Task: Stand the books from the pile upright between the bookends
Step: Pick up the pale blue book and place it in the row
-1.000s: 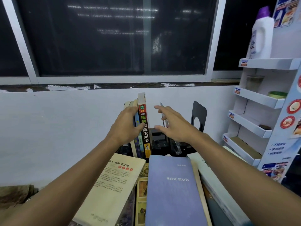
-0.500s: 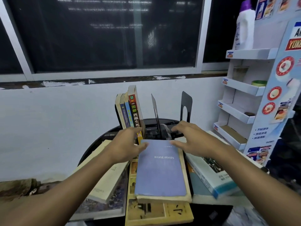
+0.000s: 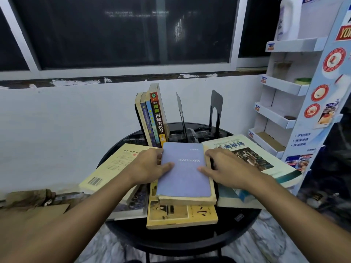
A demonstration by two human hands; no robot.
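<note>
Left hand [image 3: 150, 168], right hand [image 3: 226, 168] grip blue book [image 3: 184, 173] | round black table [image 3: 180, 242] | dark window [image 3: 133, 31]

Bare forearms [image 3: 95, 207] lead to a bare left hand [image 3: 149, 168] and right hand [image 3: 227, 167].

Dimly and coolly lit, with faint streaks of lamp glare across the black window [image 3: 136, 14]. Fairly sharp at centre, smeared in the lower corners, bowed along the edges.
</note>
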